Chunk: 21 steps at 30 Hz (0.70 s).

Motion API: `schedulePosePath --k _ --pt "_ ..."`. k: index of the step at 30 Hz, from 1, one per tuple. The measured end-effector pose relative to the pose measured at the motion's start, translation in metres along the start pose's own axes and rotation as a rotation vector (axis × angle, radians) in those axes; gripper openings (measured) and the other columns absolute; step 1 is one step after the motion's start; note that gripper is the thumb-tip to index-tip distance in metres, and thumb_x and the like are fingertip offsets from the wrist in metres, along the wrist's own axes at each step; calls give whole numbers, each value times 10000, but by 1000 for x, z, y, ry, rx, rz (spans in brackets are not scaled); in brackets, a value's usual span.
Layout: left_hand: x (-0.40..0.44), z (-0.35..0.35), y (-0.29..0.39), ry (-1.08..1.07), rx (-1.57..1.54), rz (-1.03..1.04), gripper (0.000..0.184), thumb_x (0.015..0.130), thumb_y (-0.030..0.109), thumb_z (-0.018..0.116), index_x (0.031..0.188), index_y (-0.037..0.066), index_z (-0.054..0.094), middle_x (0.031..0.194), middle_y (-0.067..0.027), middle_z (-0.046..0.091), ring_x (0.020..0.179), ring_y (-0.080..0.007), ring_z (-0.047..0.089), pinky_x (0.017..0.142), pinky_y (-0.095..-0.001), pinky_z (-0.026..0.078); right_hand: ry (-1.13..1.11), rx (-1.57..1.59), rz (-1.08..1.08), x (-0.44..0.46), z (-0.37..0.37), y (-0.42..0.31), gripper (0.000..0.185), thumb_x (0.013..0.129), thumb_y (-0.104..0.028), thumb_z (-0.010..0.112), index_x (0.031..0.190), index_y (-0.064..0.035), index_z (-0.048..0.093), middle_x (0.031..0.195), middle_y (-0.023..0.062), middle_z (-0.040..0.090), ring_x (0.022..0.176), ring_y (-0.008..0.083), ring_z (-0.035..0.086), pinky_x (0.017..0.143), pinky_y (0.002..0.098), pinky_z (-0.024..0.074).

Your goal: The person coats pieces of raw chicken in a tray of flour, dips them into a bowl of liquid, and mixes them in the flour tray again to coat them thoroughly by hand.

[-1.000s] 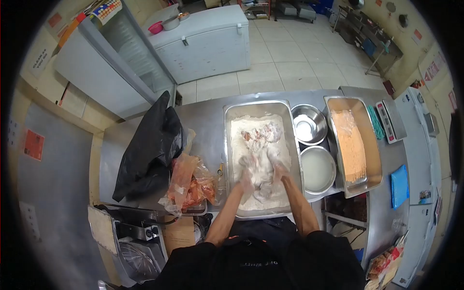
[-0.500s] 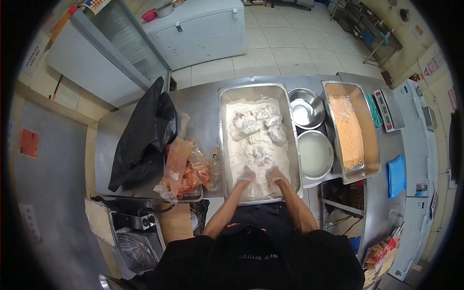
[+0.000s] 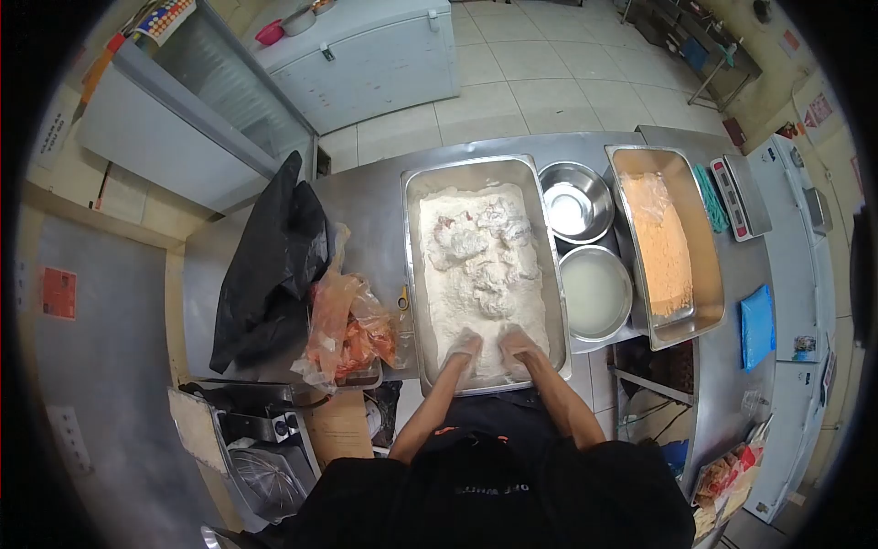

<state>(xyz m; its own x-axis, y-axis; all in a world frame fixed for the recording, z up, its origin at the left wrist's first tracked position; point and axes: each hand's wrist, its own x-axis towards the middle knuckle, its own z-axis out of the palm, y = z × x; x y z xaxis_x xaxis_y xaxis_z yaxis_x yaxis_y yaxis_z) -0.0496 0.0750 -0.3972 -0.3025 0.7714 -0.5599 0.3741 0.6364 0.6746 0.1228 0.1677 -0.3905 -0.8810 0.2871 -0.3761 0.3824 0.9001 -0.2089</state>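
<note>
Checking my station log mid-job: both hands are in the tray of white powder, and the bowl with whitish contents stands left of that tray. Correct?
Not quite: the bowl with whitish contents stands right of the tray of white powder, as the head view shows. The left hand and right hand are indeed in that tray.

pale floor tiles (image 3: 535, 61) lie beside a white chest freezer (image 3: 380, 78).

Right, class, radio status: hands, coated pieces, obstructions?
Left hand, right hand: powder-dusted, at near end of tray. Coated pieces beyond. Nothing visibly in the way.
</note>
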Motion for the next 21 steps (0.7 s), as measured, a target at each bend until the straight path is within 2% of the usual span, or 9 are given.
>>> schedulePosePath --k 3,5,7,12,14,16,17,18,21 --pt "39 -67 0 180 -309 201 387 863 280 433 1095 -21 507 799 -30 532 640 -126 490 570 -249 415 509 614 237 -2 -127 -3 105 717 -131 548 639 -66 576 655 93 595 613 225 555 605 351 419" --pt "42 -137 86 353 -91 317 398 831 241 442 1123 -25 484 819 -67 544 669 -170 511 603 -285 426 383 454 333 1 -183 13 121 741 -152 537 691 -45 565 682 115 588 609 234 538 582 391 406" --pt "55 -189 158 452 252 340 423 798 203 451 1152 -28 462 838 -104 556 699 -214 533 635 -322 436 921 928 615 9 -214 25 173 770 -167 514 673 -28 548 667 113 572 562 193 529 563 391 405" --pt "110 -225 234 303 693 171 481 733 119 458 1181 -55 439 864 -194 572 729 -316 574 710 -397 454 698 -118 566 112 -209 113 251 758 -174 514 950 -34 594 862 106 603 678 224 585 631 439 452" --pt "130 -190 218 500 773 306 385 725 125 479 1066 -52 507 847 -204 579 727 -313 577 717 -396 457 540 -302 598 143 -208 130 361 747 -160 482 1067 -21 577 959 151 607 755 258 594 703 412 468" --pt "147 -168 194 606 628 418 333 717 139 512 982 -61 545 813 -186 591 686 -266 570 748 -408 458 687 -26 346 138 -234 145 357 751 -172 479 1050 -2 575 970 170 600 792 277 594 713 395 469" --pt "153 -155 168 308 964 397 338 721 148 519 985 -62 541 821 -184 592 677 -264 569 744 -405 462 742 127 223 127 -254 145 356 753 -177 478 1041 8 573 975 179 597 810 286 594 719 386 469" --pt "159 -144 139 -16 1281 379 343 725 157 526 989 -62 538 828 -181 593 668 -262 567 741 -401 465 228 342 279 118 -284 143 330 745 -183 497 1004 13 559 946 186 591 892 295 574 749 350 460" --pt "119 -171 175 -342 1737 608 346 747 201 533 978 -56 541 860 -209 592 699 -295 580 759 -407 466 -7 365 133 94 -315 154 241 754 -195 511 894 -7 567 893 173 591 875 299 569 736 359 451"
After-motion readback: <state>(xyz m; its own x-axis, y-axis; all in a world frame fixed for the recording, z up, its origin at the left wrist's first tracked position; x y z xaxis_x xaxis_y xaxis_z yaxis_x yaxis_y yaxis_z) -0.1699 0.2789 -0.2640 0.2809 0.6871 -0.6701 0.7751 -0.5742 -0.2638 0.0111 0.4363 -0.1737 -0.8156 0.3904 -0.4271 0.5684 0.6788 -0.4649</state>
